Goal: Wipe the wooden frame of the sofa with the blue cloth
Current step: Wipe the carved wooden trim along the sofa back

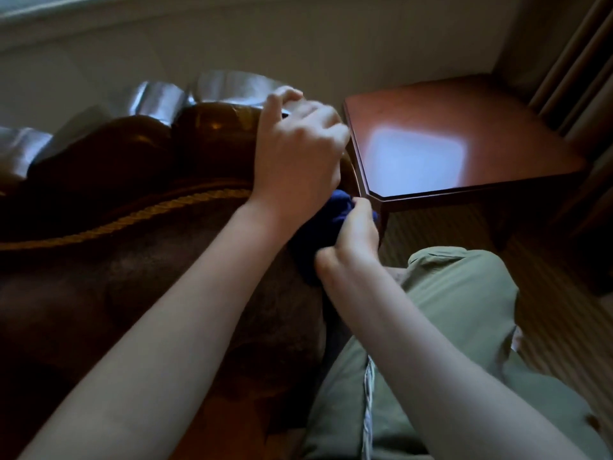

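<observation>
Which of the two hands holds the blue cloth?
The right hand grips the bunched blue cloth low against the sofa's end. The left hand carries no cloth; it rests higher, on the carved wooden frame.

left hand (298, 144) curls over the sofa frame (212, 124) top, right hand (356, 237) just below it, fingers bunched tight

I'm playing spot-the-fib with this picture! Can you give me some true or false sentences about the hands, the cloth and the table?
1. The right hand grips the bunched dark blue cloth. True.
2. The left hand lies flat on the glossy reddish-brown wooden side table. False: it rests on the sofa's dark carved wooden frame.
3. A twisted gold cord trims the sofa. True.
4. The cloth lies on the striped carpet. False: the right hand holds it against the sofa.
</observation>
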A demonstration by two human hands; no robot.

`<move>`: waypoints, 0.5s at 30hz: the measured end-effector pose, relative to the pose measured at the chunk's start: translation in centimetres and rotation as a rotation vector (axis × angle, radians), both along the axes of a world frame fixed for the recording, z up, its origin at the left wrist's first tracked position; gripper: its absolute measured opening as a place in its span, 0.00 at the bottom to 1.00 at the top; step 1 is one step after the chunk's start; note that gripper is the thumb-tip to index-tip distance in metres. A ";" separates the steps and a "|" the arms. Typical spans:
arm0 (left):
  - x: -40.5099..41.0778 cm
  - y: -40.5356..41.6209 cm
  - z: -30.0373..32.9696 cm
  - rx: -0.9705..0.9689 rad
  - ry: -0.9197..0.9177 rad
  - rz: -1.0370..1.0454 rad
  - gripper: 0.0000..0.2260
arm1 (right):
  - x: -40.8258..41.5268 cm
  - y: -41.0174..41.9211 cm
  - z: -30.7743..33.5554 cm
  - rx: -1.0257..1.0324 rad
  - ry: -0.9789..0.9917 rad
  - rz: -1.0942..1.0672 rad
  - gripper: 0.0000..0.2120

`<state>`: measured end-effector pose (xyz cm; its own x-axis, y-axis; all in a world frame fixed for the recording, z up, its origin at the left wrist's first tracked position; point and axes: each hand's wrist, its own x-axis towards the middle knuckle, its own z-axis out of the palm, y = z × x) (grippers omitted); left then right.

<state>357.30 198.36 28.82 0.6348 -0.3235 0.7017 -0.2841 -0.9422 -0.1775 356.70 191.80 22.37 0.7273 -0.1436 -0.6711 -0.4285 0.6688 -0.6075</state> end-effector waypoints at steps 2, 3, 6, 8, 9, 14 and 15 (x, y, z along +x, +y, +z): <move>-0.1 0.4 -0.1 -0.016 -0.026 -0.041 0.09 | -1.1 0.7 0.8 -0.094 -0.141 -0.088 0.10; -0.4 0.8 0.1 -0.065 -0.046 -0.088 0.09 | -1.5 0.6 0.4 -0.280 -0.284 -0.158 0.08; -1.9 2.3 1.4 -0.293 -0.156 -0.157 0.11 | -2.0 -0.1 -0.3 -0.935 -1.009 -0.191 0.06; -2.0 3.5 2.3 -0.395 -0.245 -0.060 0.13 | -0.5 -0.4 -0.8 -1.125 -1.336 -0.076 0.08; -1.8 3.8 2.5 -0.433 -0.266 -0.003 0.15 | 0.7 -0.5 -1.1 -1.215 -1.417 -0.064 0.08; -0.7 3.5 2.3 -0.375 -0.212 0.222 0.17 | 4.9 -1.3 0.2 -0.977 -1.148 -0.065 0.15; -0.6 3.4 2.3 -0.369 -0.198 0.234 0.17 | 5.2 -1.7 0.2 -0.882 -1.065 -0.057 0.15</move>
<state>356.66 201.75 31.08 0.5034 0.1055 0.8576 -0.0508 -0.9872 0.1513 361.95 190.10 22.60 0.8057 -0.2726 0.5259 0.5190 -0.1032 -0.8485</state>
